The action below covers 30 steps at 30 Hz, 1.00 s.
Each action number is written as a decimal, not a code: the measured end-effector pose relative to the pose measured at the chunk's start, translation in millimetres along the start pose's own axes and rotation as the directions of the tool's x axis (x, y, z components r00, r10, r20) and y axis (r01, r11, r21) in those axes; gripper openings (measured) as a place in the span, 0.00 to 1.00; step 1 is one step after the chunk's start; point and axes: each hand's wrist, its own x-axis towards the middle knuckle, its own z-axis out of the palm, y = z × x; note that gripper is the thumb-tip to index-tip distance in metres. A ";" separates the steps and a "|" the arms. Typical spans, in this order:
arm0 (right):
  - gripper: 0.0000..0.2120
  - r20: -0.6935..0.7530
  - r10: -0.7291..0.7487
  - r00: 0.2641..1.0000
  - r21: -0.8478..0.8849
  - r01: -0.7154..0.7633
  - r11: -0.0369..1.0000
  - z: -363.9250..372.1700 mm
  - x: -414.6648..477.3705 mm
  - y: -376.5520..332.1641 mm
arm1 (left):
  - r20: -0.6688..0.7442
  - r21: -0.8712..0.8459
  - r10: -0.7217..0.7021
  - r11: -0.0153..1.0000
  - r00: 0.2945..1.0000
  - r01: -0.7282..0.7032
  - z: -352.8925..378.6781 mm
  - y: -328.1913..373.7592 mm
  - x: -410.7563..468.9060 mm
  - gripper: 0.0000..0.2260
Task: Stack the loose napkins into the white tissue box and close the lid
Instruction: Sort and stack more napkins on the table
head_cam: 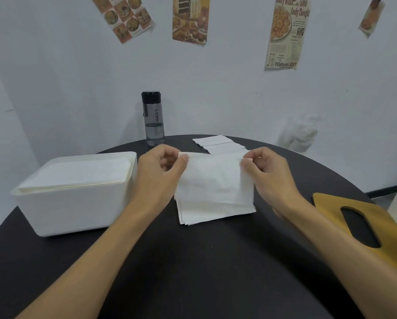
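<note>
The white tissue box point(62, 208) stands open on the left of the round black table, filled to the rim with stacked napkins point(78, 173). My left hand point(157, 173) pinches the top left corner of a white napkin point(213, 178), and my right hand point(271, 178) pinches its top right corner. The napkin hangs tilted above a small pile of napkins point(213, 212) lying on the table centre. More loose napkins point(218, 143) lie overlapping at the far edge. The wooden lid point(344, 217) with an oval slot lies flat on the right.
A dark water bottle point(153, 118) stands at the back of the table point(193, 261), just left of the far napkins. A clear plastic bag point(298, 134) sits against the wall at the back right. Paper posters hang on the wall.
</note>
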 end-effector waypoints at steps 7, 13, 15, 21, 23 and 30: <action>0.03 0.188 0.067 0.980 -0.374 0.008 0.927 6.3 1.0 38.2 | 0.205 0.384 -0.099 0.923 0.974 0.013 6.1 -27.2 -3.7 0.07; 0.05 0.183 0.117 0.976 -0.554 0.004 0.833 5.1 33.2 46.8 | 0.492 0.560 -0.148 0.808 0.858 -0.182 6.9 -34.1 -10.9 0.08; 0.04 0.222 0.100 0.970 -0.569 0.045 0.821 4.2 52.0 52.9 | 0.568 0.587 -0.192 0.776 0.800 -0.230 8.0 -33.2 -13.2 0.15; 0.13 0.258 0.115 0.959 -0.620 0.073 0.781 11.9 104.5 82.2 | 0.619 0.577 -0.189 0.767 0.762 -0.279 10.6 -35.5 -11.1 0.17; 0.16 0.269 0.139 0.953 -0.622 0.062 0.780 18.9 118.7 88.0 | 0.636 0.570 -0.179 0.765 0.750 -0.300 9.9 -37.7 -8.3 0.17; 0.25 0.318 0.237 0.918 -0.714 0.067 0.697 32.1 147.0 88.0 | 0.669 0.567 -0.169 0.745 0.724 -0.350 10.5 -41.2 -1.5 0.16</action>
